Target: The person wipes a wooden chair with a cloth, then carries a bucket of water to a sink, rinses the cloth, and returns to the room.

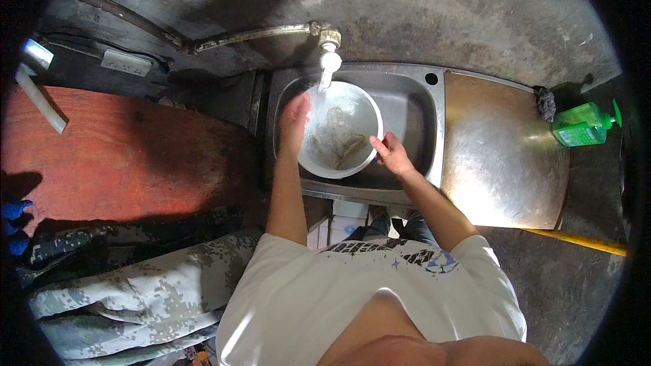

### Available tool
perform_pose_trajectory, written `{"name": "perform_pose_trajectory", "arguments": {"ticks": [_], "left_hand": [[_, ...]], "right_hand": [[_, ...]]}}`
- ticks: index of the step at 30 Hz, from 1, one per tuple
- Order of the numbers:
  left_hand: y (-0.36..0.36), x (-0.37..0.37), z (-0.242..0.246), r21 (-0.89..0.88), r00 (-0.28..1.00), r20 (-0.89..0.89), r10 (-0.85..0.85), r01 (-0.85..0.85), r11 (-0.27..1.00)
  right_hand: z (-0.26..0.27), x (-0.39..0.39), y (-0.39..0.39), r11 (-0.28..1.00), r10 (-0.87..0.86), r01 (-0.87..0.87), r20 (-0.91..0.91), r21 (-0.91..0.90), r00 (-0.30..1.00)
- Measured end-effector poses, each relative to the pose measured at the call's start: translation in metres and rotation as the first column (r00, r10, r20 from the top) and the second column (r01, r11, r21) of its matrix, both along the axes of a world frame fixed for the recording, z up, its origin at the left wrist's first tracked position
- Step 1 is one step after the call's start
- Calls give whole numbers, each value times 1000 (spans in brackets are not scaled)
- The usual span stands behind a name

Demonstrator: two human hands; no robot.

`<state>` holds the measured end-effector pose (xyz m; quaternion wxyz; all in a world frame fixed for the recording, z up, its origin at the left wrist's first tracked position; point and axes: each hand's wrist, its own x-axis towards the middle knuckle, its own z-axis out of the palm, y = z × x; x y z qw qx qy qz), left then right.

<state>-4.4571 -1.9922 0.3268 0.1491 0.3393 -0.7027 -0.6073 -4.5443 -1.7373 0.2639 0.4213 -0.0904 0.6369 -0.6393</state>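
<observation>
A round basin [338,112] with a pale rim sits in the stainless steel sink [407,94], under the tap [329,63]. Cloudy, rippled water fills part of it, along with a brownish-green limp thing [350,150] whose kind I cannot make out. At the basin's right edge my right hand [391,155] grips the rim, thumb on top and fingers below. My left hand [295,119] is at the left edge, slightly blurred, its fingers stretched up along the rim; whether it grips the basin is not plain.
A metal drainboard [503,152] adjoins the sink on the right, with a green pump bottle [580,124] and a dark scouring pad [545,103] beyond. Left are a reddish wooden board [101,152] and camouflage cloth [152,295]. A water pipe [249,36] and a power strip [126,62] are at the wall.
</observation>
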Motion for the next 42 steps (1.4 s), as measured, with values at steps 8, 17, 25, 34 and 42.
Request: {"name": "perform_pose_trajectory", "arguments": {"ticks": [8, 17, 25, 34, 42], "left_hand": [[31, -59, 130, -69, 789, -373, -489, 501, 862], [62, -84, 154, -216, 710, -152, -687, 654, 725], [94, -79, 133, -457, 841, -288, -459, 300, 837], [83, -44, 121, -555, 918, -220, -331, 162, 816], [83, -41, 128, -728, 934, -136, -331, 132, 673]], "right_hand": [[-5, 0, -2, 1000, -4, 4, -14, 16, 1000], [4, 0, -2, 1000, 18, -18, 0, -1, 1000], [6, -1, 0, 999, 49, -49, -9, 15, 999], [4, -1, -2, 999, 32, -32, 3, 38, 999], [5, 0, -3, 999, -30, 30, -9, -25, 1000]]}}
